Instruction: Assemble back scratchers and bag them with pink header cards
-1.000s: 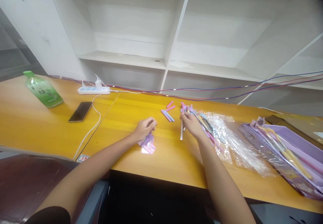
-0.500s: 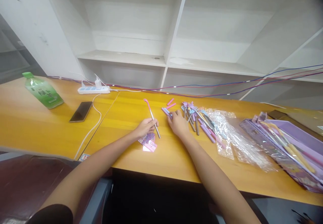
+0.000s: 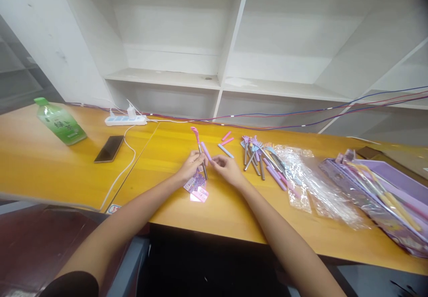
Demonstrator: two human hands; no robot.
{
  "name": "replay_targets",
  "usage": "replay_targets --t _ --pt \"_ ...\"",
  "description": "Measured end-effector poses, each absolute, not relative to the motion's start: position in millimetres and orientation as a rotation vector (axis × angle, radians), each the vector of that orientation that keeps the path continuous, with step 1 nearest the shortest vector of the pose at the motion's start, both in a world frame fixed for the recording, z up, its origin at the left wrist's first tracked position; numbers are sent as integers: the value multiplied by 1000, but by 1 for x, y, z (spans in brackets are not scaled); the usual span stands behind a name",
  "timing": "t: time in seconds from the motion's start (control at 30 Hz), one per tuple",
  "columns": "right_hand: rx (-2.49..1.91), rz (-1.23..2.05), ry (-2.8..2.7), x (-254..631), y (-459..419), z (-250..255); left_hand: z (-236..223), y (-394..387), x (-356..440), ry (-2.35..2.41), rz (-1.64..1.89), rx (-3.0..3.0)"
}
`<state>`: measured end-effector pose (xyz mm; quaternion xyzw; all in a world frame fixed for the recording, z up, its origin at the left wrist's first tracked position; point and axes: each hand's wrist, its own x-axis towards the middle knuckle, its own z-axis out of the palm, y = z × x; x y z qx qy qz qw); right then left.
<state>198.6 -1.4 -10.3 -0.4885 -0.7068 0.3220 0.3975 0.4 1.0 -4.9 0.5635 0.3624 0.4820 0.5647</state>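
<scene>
My left hand [image 3: 192, 168] is closed around the metal shaft of a back scratcher [image 3: 195, 134] with a pink claw-shaped head pointing away from me. In my right hand [image 3: 227, 168] a purple tube [image 3: 206, 150] is pinched near its lower end. The tube's upper end leans close beside the scratcher's shaft; whether they touch I cannot tell. Under my left hand lie several small purple and pink cards [image 3: 199, 193]. Beyond my right hand rest a blue tube [image 3: 225, 150] and two pink tubes [image 3: 228, 139]. To the right is a pile of back scratchers [image 3: 257, 154] with coloured claw heads.
Clear plastic bags [image 3: 310, 185] lie right of the pile, beside a purple box [image 3: 384, 165] and a packet of scratchers [image 3: 377, 194]. At left are a green bottle [image 3: 62, 123], a phone [image 3: 109, 149] and a power strip [image 3: 125, 120] with a white cable. Shelves stand behind the table.
My right hand has picked up the purple tube from beside the blue one and brought it left to the back scratcher. My left hand still grips the scratcher, now more upright.
</scene>
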Motion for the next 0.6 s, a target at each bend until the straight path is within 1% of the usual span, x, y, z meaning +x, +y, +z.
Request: replay_targets --t 0.1,0.17,0.23,0.37,0.43,0.5,0.6 --pt "-1136 1012 -1811 189 -10 -12 -6 1 0 773 1110 1412" --pt "-1129 1062 -1830 188 -11 -13 -6 -1 -1 789 1103 1422" --pt "-1168 913 -1839 194 -6 -13 -5 -2 -1 804 1079 1433" --pt "-1334 358 -1822 219 16 -13 -6 -3 -1 755 930 1434" --pt "-1389 271 -1772 229 25 -12 -8 -3 1 733 890 1423" --pt "-1369 414 -1718 232 27 -11 -8 -3 2 684 863 1348" --pt "-1204 950 -1701 220 17 -12 -3 -5 2 575 819 1162"
